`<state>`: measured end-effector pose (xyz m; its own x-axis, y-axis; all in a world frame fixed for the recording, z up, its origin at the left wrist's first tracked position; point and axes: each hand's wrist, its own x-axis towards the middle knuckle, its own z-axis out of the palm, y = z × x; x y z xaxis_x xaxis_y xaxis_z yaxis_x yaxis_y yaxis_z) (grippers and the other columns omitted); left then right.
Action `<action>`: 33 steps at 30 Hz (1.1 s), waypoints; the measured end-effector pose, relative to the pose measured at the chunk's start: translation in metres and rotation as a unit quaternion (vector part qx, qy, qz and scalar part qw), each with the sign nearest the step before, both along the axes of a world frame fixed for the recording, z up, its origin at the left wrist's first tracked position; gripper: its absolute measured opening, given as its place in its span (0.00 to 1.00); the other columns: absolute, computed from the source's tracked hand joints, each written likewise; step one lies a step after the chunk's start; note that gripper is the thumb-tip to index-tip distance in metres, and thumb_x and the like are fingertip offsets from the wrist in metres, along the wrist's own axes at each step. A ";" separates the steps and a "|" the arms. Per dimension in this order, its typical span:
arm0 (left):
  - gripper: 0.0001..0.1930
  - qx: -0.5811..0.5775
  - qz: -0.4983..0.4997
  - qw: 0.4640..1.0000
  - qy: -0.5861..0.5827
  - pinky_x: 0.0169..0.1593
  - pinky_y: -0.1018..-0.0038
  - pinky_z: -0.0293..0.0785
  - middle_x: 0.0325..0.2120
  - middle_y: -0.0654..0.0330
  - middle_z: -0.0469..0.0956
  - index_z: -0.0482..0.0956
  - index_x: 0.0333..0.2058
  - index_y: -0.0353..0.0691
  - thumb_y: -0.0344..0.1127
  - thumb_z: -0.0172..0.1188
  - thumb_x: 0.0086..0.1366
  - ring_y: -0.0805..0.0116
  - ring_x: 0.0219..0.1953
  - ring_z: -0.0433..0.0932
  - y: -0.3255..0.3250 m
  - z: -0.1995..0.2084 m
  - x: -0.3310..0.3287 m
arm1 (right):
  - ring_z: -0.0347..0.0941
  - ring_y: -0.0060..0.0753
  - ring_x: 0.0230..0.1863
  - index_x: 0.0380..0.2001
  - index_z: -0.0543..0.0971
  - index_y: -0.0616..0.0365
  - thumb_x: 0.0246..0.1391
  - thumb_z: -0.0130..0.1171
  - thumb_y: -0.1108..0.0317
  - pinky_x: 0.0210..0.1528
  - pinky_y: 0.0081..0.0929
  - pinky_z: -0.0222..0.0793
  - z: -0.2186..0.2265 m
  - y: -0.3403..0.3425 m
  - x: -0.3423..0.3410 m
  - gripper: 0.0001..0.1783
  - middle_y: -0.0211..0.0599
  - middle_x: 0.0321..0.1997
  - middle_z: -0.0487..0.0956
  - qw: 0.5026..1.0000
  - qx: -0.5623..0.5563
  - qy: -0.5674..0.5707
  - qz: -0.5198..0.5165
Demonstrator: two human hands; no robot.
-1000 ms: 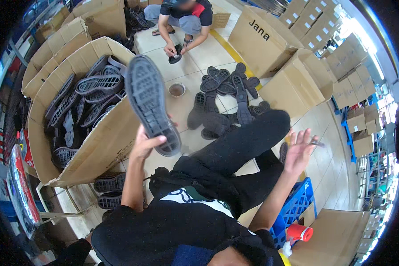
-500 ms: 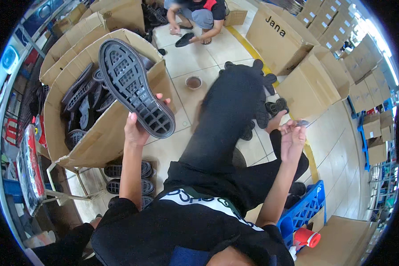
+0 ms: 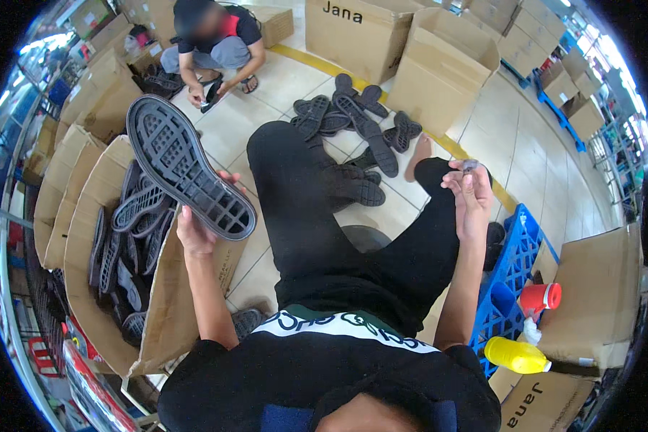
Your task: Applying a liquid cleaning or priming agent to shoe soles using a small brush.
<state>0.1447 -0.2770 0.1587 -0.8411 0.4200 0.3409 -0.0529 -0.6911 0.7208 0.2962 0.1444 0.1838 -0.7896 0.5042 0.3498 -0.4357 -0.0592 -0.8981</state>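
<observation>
A black shoe sole [image 3: 187, 165] is held up on the left by my left hand [image 3: 197, 234], gripping its edges near the heel end. Its gridded, hollow-celled face shows. Over on the right, above my bent knee, my right hand [image 3: 471, 201] is raised apart from the sole. Its fingertips pinch a small greyish, partly see-through piece [image 3: 470, 165], too small to identify. Below the sole, a cardboard box [image 3: 86, 237] holds several more black soles [image 3: 138, 209]. Beyond my knees, a loose pile of soles [image 3: 353, 119] lies on the tiled floor.
A crouching person [image 3: 216, 43] works on a dark shoe part ahead. Large cardboard boxes [image 3: 439, 72] stand at the far right. At my right are a blue plastic crate [image 3: 515, 266], a red jug [image 3: 540, 297] and a yellow bottle [image 3: 517, 355].
The view has swung to the right and tilted, bringing the yellow bottle and more of the sole pile into sight. Both hands keep their holds.
</observation>
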 end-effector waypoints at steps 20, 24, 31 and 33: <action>0.43 0.005 0.065 0.993 -0.098 0.62 0.49 0.62 0.52 0.43 0.68 0.64 0.56 0.29 0.59 0.63 0.52 0.43 0.58 0.66 -0.020 -0.020 0.045 | 0.75 0.29 0.38 0.50 0.70 0.61 0.63 0.51 0.66 0.42 0.29 0.71 -0.038 -0.033 -0.047 0.15 0.42 0.47 0.76 0.981 -0.071 -0.063 0.168; 0.45 0.012 0.084 0.987 -0.139 0.61 0.50 0.63 0.52 0.43 0.68 0.63 0.57 0.28 0.60 0.63 0.52 0.45 0.57 0.67 -0.028 -0.021 0.040 | 0.74 0.28 0.39 0.49 0.70 0.61 0.63 0.51 0.66 0.43 0.29 0.71 -0.041 -0.045 -0.064 0.15 0.42 0.47 0.76 0.973 -0.086 -0.100 0.188; 0.48 -0.039 0.052 0.988 -0.143 0.57 0.51 0.69 0.50 0.41 0.69 0.62 0.57 0.28 0.63 0.64 0.49 0.45 0.54 0.70 -0.009 -0.014 -0.022 | 0.74 0.26 0.40 0.50 0.70 0.64 0.63 0.51 0.68 0.45 0.25 0.69 -0.038 -0.080 -0.174 0.15 0.41 0.46 0.76 0.959 -0.002 -0.154 0.239; 0.48 -0.023 0.036 0.988 -0.151 0.57 0.51 0.69 0.49 0.42 0.69 0.62 0.57 0.29 0.63 0.64 0.48 0.45 0.54 0.70 0.007 -0.013 -0.046 | 0.74 0.26 0.39 0.50 0.71 0.65 0.62 0.52 0.69 0.45 0.25 0.70 -0.033 -0.091 -0.209 0.15 0.40 0.44 0.77 0.947 0.014 -0.188 0.260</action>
